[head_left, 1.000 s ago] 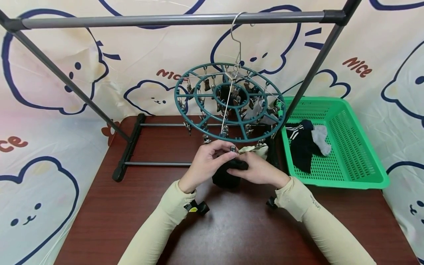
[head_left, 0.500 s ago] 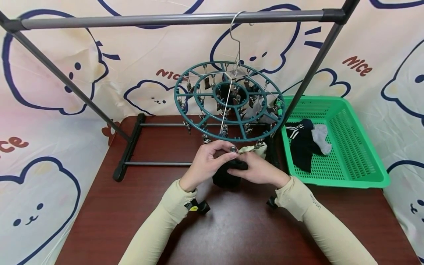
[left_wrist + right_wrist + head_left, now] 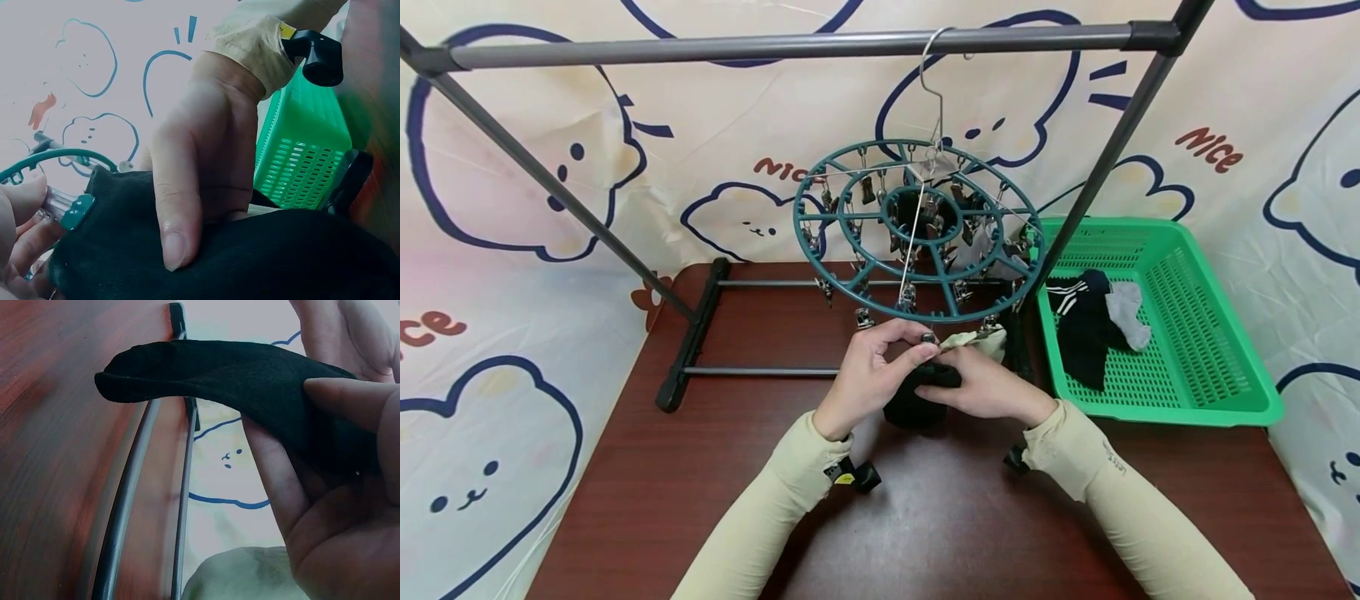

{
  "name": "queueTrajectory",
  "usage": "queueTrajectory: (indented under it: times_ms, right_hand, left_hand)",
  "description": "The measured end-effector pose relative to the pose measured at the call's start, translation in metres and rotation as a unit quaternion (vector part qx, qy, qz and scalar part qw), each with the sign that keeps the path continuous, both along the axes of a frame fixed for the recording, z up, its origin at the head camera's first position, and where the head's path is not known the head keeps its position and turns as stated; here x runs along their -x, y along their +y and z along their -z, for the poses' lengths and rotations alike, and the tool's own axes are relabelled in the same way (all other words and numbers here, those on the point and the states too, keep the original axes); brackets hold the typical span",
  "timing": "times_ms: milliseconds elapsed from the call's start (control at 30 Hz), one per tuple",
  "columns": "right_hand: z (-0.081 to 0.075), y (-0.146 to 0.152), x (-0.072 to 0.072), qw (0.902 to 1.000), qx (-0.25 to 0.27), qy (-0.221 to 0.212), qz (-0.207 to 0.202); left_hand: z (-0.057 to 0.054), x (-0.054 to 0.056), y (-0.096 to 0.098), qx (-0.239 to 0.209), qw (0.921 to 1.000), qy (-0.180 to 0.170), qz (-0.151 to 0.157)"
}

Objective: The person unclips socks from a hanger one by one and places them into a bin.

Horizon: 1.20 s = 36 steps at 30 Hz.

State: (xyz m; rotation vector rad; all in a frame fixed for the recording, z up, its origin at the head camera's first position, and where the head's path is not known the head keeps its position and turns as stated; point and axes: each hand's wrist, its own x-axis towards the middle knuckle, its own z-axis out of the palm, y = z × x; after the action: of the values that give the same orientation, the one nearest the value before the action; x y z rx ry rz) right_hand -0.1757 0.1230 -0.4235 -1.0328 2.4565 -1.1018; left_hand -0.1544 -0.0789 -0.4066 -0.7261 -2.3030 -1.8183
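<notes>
A black sock (image 3: 913, 408) hangs folded over between both hands, below the front of the teal round clip hanger (image 3: 951, 317). My right hand (image 3: 988, 385) grips the sock, thumb on top and fingers beneath, as the right wrist view shows. With thumb and fingers, my left hand (image 3: 867, 373) pinches a clip (image 3: 928, 337) of the hanger. In the left wrist view, the clip's teal tip (image 3: 78, 212) lies at the sock's upper edge. A pale cloth item (image 3: 994, 342) hangs from a neighbouring clip, just behind the right hand.
The hanger hooks over the grey bar (image 3: 700, 47) of a metal rack standing on the brown table (image 3: 910, 533). Several metal clips and some dark and grey items hang under it. At right, a green basket (image 3: 1187, 415) holds a black striped piece (image 3: 1082, 342) and a grey sock (image 3: 1127, 315).
The left wrist and forearm have shifted slightly to the right. Both hands keep their holds on the clip and the black sock.
</notes>
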Motion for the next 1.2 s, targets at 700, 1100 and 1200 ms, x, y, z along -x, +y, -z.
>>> queueTrajectory:
  times_ms: [700,1100,1200]
  right_hand:
    - [0.005,0.005,-0.001,0.996,-0.074,-0.018,-0.046]
    - [-0.011,0.013,-0.005,0.9964,-0.049,-0.034,-0.059]
    - [-0.016,0.016,-0.006,0.9968,-0.041,-0.038,-0.058]
  left_hand:
    - [0.004,0.004,-0.003,0.01,0.9997,0.016,-0.015]
    - [-0.002,0.002,-0.009,0.023,0.9992,0.02,-0.027]
    - [-0.003,0.003,-0.01,0.022,0.9991,0.021,-0.029]
